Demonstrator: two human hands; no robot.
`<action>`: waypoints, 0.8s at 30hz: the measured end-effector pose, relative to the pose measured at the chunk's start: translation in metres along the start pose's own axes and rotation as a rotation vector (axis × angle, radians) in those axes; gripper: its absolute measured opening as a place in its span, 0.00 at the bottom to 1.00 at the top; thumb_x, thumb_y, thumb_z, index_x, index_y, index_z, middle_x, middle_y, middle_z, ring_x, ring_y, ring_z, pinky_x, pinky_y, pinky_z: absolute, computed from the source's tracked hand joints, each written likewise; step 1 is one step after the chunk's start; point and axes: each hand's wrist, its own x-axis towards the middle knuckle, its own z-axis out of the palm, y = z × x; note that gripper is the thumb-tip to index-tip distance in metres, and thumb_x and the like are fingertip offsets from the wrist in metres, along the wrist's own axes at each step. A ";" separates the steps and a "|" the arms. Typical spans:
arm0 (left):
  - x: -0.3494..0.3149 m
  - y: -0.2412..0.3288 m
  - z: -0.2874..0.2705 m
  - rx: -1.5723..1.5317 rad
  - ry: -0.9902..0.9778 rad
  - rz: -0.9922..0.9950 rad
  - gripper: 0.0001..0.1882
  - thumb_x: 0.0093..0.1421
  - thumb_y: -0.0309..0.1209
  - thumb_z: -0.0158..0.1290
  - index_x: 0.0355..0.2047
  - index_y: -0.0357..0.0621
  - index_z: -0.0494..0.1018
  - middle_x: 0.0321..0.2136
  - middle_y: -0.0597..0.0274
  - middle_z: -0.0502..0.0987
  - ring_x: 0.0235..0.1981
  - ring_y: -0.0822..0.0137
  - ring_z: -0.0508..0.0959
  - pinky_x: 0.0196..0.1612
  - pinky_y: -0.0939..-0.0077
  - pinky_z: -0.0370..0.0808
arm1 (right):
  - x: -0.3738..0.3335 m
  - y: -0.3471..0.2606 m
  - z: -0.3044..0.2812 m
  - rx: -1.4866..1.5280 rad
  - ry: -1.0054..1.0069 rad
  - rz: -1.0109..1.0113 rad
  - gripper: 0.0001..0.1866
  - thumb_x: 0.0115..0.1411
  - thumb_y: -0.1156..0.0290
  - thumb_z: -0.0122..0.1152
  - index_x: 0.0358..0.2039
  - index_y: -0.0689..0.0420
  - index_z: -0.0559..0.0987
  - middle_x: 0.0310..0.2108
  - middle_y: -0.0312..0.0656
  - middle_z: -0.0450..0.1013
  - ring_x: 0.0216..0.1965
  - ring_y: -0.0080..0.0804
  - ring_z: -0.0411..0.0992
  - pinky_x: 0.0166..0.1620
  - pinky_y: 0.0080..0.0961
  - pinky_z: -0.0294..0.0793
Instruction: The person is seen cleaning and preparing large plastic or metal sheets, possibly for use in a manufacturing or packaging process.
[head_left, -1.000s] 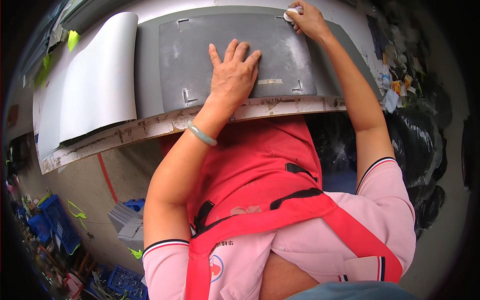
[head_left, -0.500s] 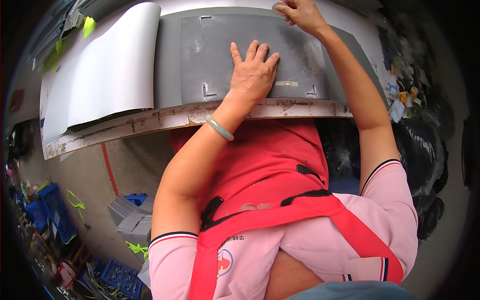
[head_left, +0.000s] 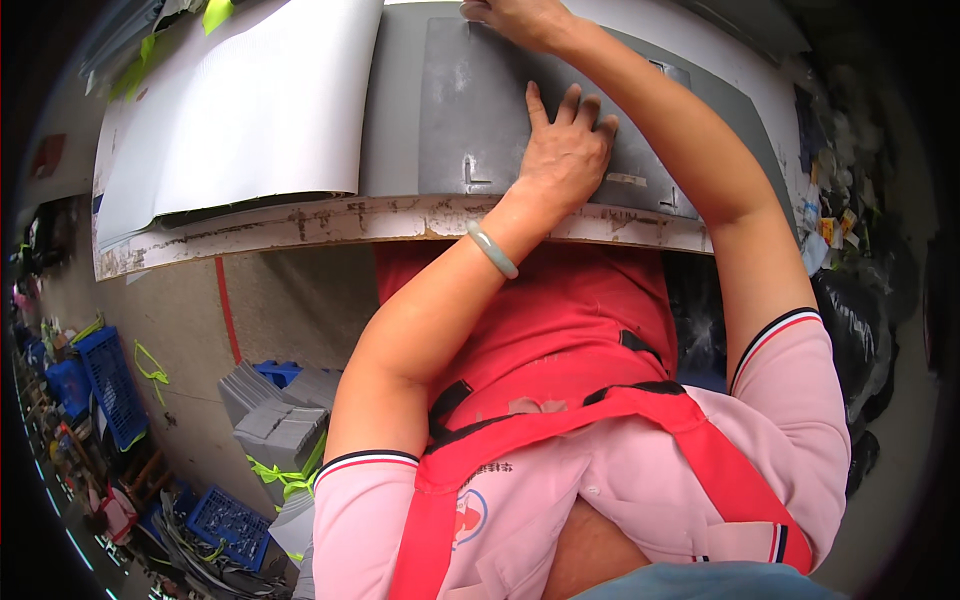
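Note:
My left hand (head_left: 568, 152) lies with fingers spread on a dark grey rectangular template (head_left: 480, 120), pressing it flat. The template has L-shaped slots near its corners, whitish smudges and a short strip of tape (head_left: 627, 180). Beneath it is a larger grey sheet (head_left: 393, 140), whose border shows around it. My right hand (head_left: 520, 18) is over the template's far left corner, its fingers bent together. The picture's upper edge cuts it off, and what its fingertips grip does not show clearly.
A curled white sheet (head_left: 260, 100) covers the table's left part. The table's worn front edge (head_left: 400, 218) runs before me. Black plastic bags (head_left: 850, 330) stand at right. Stacked grey pieces (head_left: 280, 435) and blue crates (head_left: 112, 385) are on the floor at left.
My right hand has moved left along the template's far edge, from near its far right to its far left corner. My left hand stays flat on the template. The whole view has shifted.

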 end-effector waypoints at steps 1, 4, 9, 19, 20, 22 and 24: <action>-0.001 0.000 0.000 -0.003 -0.001 -0.003 0.16 0.66 0.37 0.53 0.53 0.50 0.76 0.56 0.57 0.71 0.64 0.53 0.66 0.63 0.18 0.54 | 0.001 0.000 0.002 -0.020 0.002 -0.016 0.14 0.62 0.63 0.57 0.31 0.61 0.82 0.31 0.58 0.79 0.36 0.60 0.78 0.41 0.50 0.77; 0.001 0.000 -0.001 0.001 -0.018 0.001 0.17 0.66 0.37 0.53 0.54 0.51 0.77 0.57 0.57 0.70 0.65 0.53 0.65 0.63 0.18 0.54 | -0.001 0.003 0.006 -0.156 -0.064 -0.073 0.13 0.63 0.63 0.56 0.31 0.60 0.82 0.31 0.57 0.79 0.35 0.59 0.78 0.40 0.50 0.77; 0.001 0.000 0.000 0.002 0.006 0.000 0.16 0.66 0.37 0.53 0.53 0.51 0.77 0.56 0.58 0.71 0.65 0.53 0.65 0.63 0.18 0.54 | 0.004 -0.001 0.006 -0.127 -0.073 0.069 0.13 0.63 0.63 0.56 0.33 0.60 0.82 0.32 0.57 0.79 0.37 0.59 0.78 0.39 0.50 0.77; 0.001 -0.001 -0.001 0.005 -0.013 -0.005 0.16 0.67 0.38 0.52 0.52 0.51 0.78 0.58 0.58 0.69 0.66 0.54 0.63 0.63 0.18 0.54 | -0.005 -0.016 -0.005 0.499 0.031 0.493 0.06 0.59 0.77 0.56 0.34 0.65 0.79 0.23 0.50 0.80 0.22 0.33 0.80 0.26 0.32 0.81; -0.001 -0.003 -0.001 0.009 -0.016 -0.013 0.16 0.67 0.38 0.52 0.52 0.51 0.78 0.58 0.58 0.69 0.66 0.54 0.63 0.63 0.18 0.54 | 0.000 -0.027 -0.006 0.453 -0.021 0.603 0.06 0.58 0.80 0.54 0.33 0.65 0.79 0.21 0.48 0.78 0.20 0.30 0.79 0.22 0.28 0.80; 0.003 0.000 -0.002 0.007 -0.026 0.001 0.16 0.67 0.37 0.52 0.52 0.50 0.78 0.59 0.58 0.68 0.67 0.55 0.62 0.62 0.17 0.55 | 0.003 -0.025 -0.005 0.459 -0.018 0.605 0.06 0.58 0.80 0.54 0.33 0.66 0.79 0.19 0.48 0.78 0.19 0.31 0.78 0.22 0.29 0.80; 0.002 0.001 -0.002 0.005 -0.023 0.004 0.16 0.67 0.37 0.52 0.52 0.50 0.78 0.59 0.58 0.67 0.67 0.56 0.61 0.62 0.17 0.55 | 0.004 -0.025 -0.005 0.465 -0.016 0.603 0.06 0.57 0.81 0.53 0.32 0.67 0.79 0.17 0.47 0.77 0.17 0.32 0.77 0.22 0.30 0.79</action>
